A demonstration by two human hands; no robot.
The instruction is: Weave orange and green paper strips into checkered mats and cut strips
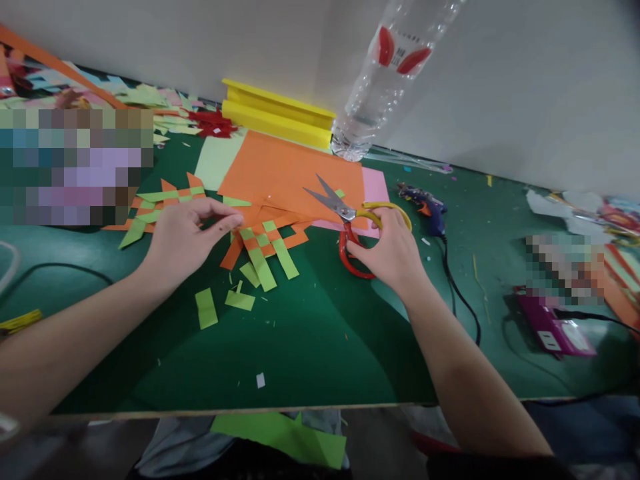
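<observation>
My right hand (395, 243) grips a pair of scissors (346, 212) with one red and one yellow handle loop. Their blades are parted and point up and left over an orange paper sheet (295, 167). My left hand (187, 237) is closed in a pinch at the upper left corner of a woven piece of orange and green paper strips (263, 240). Whether the fingertips hold that corner or a small scrap, I cannot make out. Another woven paper piece (173, 195) lies behind the left hand, partly covered by it. Loose green scraps (207, 308) lie in front.
A tilted clear plastic bottle (377, 93) stands by the wall beside a folded yellow paper strip (277, 117). To the right lie a blue glue gun (433, 208) with a black cord and a purple box (553, 323). Paper scraps (155, 97) heap at the back left.
</observation>
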